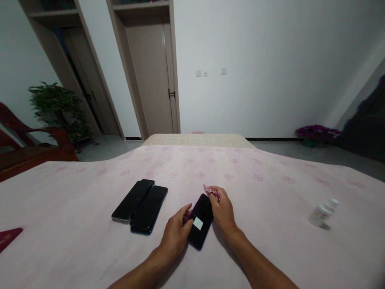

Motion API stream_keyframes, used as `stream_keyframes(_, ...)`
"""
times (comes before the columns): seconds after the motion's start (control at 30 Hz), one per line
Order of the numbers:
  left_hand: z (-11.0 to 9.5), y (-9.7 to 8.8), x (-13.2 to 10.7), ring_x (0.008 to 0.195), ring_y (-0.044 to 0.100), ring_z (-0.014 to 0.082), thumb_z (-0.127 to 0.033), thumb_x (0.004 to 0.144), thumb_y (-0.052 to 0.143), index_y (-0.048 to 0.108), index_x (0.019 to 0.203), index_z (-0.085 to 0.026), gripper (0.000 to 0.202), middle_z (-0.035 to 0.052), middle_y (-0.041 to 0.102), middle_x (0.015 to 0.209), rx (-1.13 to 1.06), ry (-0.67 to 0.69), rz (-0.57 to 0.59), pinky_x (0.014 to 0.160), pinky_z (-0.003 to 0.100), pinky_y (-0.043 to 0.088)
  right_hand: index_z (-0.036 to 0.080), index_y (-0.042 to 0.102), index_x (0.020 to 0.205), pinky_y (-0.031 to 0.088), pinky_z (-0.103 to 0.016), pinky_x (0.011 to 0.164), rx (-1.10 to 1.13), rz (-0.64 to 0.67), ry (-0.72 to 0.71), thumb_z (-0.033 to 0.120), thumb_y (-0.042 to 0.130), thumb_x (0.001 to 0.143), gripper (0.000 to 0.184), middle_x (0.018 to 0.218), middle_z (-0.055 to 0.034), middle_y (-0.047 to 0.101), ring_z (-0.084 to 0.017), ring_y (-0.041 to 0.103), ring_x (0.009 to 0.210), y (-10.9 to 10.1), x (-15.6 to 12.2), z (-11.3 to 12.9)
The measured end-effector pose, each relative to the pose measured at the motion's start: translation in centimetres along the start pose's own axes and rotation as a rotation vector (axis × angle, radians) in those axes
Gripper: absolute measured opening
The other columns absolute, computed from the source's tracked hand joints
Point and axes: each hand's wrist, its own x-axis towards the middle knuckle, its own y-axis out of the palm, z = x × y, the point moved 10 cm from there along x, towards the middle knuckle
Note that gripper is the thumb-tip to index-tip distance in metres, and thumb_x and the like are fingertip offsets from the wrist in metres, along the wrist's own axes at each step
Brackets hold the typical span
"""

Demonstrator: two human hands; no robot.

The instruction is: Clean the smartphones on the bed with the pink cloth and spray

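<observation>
Phone [202, 208] flat on bed [270, 192], at 6 o'clock of the view, long axis tilted toward 1 o'clock. It's a dark slab with a white square patch on the upper face.

- Left hand [176, 235] is curled onto its 8 o'clock edge, fingers clamping the side.
- Right hand [223, 210] lies along the 3 o'clock edge, fingertips closed on a small pink scrap [208, 189] at the phone's 12 o'clock end. Can't tell what the scrap is.
- Two more phones [132, 199] sit side by side, touching each other, at 9 o'clock, apart from this one.
- White bottle [323, 212] at 3 o'clock, well apart, looks tipped over.

Handling guess: rigid, fairly light, smooth glass, so slippery and crack-prone. Soft bedding gives no firm backing. Hold by the long side edges, not the faces.
</observation>
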Motion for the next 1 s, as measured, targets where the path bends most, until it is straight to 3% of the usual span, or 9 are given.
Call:
stream_keyframes(0.1, 0.2, -0.1, 0.8, 0.101, 0.068, 0.0237, -0.025, 0.085, 0.057, 0.062, 0.131, -0.015, 0.047, 0.0115, 0.072, 0.114, -0.047, -0.007, -0.020, 0.092, 0.037, 0.052, 0.025, 0.072, 0.095, 0.042, -0.034, 0.085, -0.462, 0.108, -0.238, 0.018, 0.052, 0.088, 0.022, 0.097, -0.0048, 0.065, -0.023, 0.057, 0.098, 0.4, 0.0, 1.6)
stream_keyframes(0.23, -1.0, -0.4, 0.8, 0.110, 0.064, 0.0264, -0.026, 0.084, 0.058, 0.069, 0.121, -0.020, 0.039, 0.0104, 0.071, 0.119, 0.138, 0.058, 0.003, 0.100, 0.041, 0.047, 0.024, 0.071, 0.093, 0.041, -0.032, 0.078, -0.748, 0.122, -0.283, 0.009, 0.049, 0.086, 0.027, 0.095, -0.0070, 0.065, -0.024, 0.056, 0.094, -0.2, 0.4, 0.9)
stream_keyframes(0.43, -3.6, 0.7, -1.6, 0.126, 0.048, 0.0369, -0.031, 0.056, 0.084, 0.067, 0.126, -0.026, 0.072, 0.0123, 0.057, 0.138, 0.543, 0.229, 0.135, 0.106, 0.048, 0.040, 0.023, 0.072, 0.095, 0.040, -0.032, 0.079, -0.771, 0.090, -0.295, 0.012, 0.051, 0.088, 0.024, 0.095, -0.0061, 0.066, -0.023, 0.057, 0.094, -1.7, 1.4, 0.5)
stream_keyframes(0.63, -3.5, 0.4, -1.0, 0.116, 0.056, 0.0320, -0.018, 0.064, 0.074, 0.070, 0.120, -0.028, 0.057, 0.0101, 0.062, 0.129, 0.596, 0.219, 0.270, 0.100, 0.043, 0.043, 0.022, 0.071, 0.084, 0.037, -0.032, 0.075, -0.909, 0.169, -0.383, 0.010, 0.055, 0.082, 0.020, 0.087, -0.0057, 0.065, -0.022, 0.054, 0.087, -0.4, 0.4, 1.5)
stream_keyframes(0.87, -2.8, 0.4, -0.7, 0.105, 0.058, 0.0294, -0.029, 0.068, 0.080, 0.068, 0.117, -0.022, 0.050, 0.0096, 0.066, 0.112, 0.585, 0.231, 0.173, 0.091, 0.039, 0.045, 0.022, 0.070, 0.090, 0.038, -0.030, 0.078, -0.883, 0.418, -0.536, 0.010, 0.054, 0.086, 0.020, 0.091, -0.0040, 0.063, -0.020, 0.053, 0.088, 2.8, -1.5, 2.4)
stream_keyframes(1.0, -3.1, 1.0, -0.3, 0.098, 0.059, 0.0271, -0.035, 0.074, 0.078, 0.067, 0.107, -0.019, 0.039, 0.0075, 0.065, 0.102, 0.659, 0.228, 0.129, 0.086, 0.037, 0.045, 0.023, 0.071, 0.094, 0.038, -0.031, 0.077, -0.947, 0.315, -0.512, 0.010, 0.055, 0.088, 0.022, 0.093, -0.0060, 0.063, -0.021, 0.053, 0.089, 2.0, -0.5, 2.0)
